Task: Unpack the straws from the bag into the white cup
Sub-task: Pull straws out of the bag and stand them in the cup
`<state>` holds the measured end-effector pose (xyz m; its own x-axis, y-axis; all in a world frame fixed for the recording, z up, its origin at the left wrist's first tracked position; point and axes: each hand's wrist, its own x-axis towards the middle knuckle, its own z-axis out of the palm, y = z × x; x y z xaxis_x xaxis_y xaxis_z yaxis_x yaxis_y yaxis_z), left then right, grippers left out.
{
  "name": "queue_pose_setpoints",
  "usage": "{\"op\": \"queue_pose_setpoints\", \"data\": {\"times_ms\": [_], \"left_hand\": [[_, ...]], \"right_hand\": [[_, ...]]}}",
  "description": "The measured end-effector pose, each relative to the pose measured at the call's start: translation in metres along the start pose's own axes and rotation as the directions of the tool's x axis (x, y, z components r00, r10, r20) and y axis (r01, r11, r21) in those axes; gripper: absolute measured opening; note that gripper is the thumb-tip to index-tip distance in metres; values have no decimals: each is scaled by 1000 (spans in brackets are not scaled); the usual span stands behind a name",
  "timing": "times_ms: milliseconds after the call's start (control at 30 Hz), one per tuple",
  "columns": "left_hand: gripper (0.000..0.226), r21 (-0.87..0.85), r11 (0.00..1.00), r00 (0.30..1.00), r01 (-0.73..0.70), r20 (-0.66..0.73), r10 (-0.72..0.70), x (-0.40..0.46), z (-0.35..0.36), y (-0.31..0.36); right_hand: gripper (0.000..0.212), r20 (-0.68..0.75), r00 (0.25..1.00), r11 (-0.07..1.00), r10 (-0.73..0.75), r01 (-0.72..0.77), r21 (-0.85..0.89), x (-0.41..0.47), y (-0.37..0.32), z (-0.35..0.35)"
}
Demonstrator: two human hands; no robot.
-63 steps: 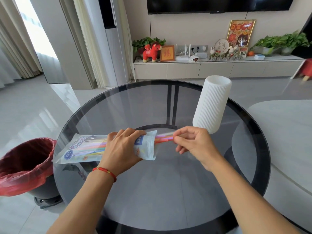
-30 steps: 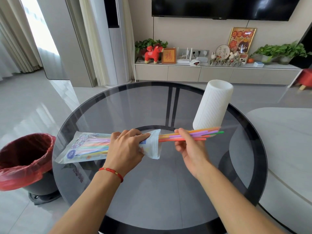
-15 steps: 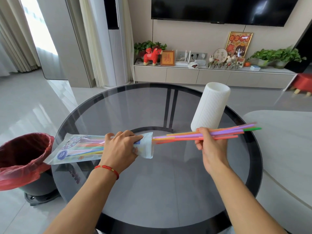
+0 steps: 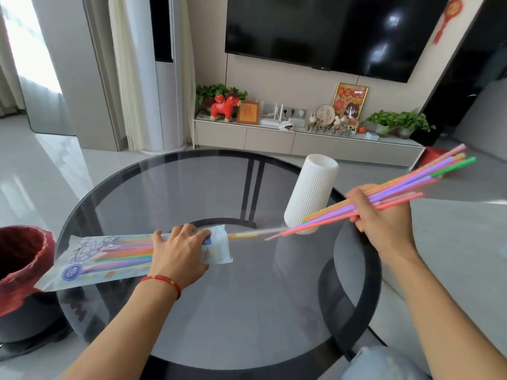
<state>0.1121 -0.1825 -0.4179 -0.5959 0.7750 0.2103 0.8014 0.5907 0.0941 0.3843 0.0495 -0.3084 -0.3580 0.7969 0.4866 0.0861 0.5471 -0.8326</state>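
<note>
A clear printed bag with several coloured straws inside lies flat on the round glass table. My left hand presses down on it near its open end, where one or two straw tips poke out. To the right, above the table's edge, my right hand grips a bundle of coloured straws that slants up to the right, fully clear of the bag. The tall ribbed white cup stands upright just left of that hand, behind the bundle's lower ends.
A bin with a red liner stands on the floor left of the table. A low TV cabinet with ornaments and plants lines the far wall. A pale rug lies to the right.
My right hand has drawn the straw bundle out of the bag and moved it right and upward, tilting it. My left hand stayed on the bag.
</note>
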Motion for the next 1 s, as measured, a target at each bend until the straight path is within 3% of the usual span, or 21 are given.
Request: {"op": "queue_pose_setpoints", "data": {"times_ms": [100,200,300,400,500,633,800,933,1000], "left_hand": [[56,15,1000,1000,-3,13,3,-1,0,1],[55,13,1000,1000,-2,23,2,-2,-1,1],[52,15,1000,1000,1,29,-2,-3,-3,2],[53,15,1000,999,-1,32,0,-3,-3,2],[55,13,1000,999,-5,39,5,-3,-2,2],[55,13,1000,999,-8,44,8,-2,-3,1],[57,12,1000,999,-7,54,6,-2,-2,2],[57,3,1000,998,-5,55,5,-2,-2,3],[57,5,1000,998,-7,58,7,-2,-3,4]], "right_hand": [[14,124,985,978,-121,139,-154,31,-35,-5],[15,275,960,933,-59,151,-327,56,-64,8],[16,350,937,909,2,144,-392,56,-62,34],[8,254,967,931,-25,115,-347,40,-46,54],[23,169,983,933,-69,124,-337,32,-37,59],[44,223,971,923,-91,166,-346,34,-43,59],[58,163,985,939,-57,109,-327,25,-37,62],[43,157,987,962,-46,86,-260,11,-26,69],[45,151,986,969,-66,99,-225,6,-25,73]]}}
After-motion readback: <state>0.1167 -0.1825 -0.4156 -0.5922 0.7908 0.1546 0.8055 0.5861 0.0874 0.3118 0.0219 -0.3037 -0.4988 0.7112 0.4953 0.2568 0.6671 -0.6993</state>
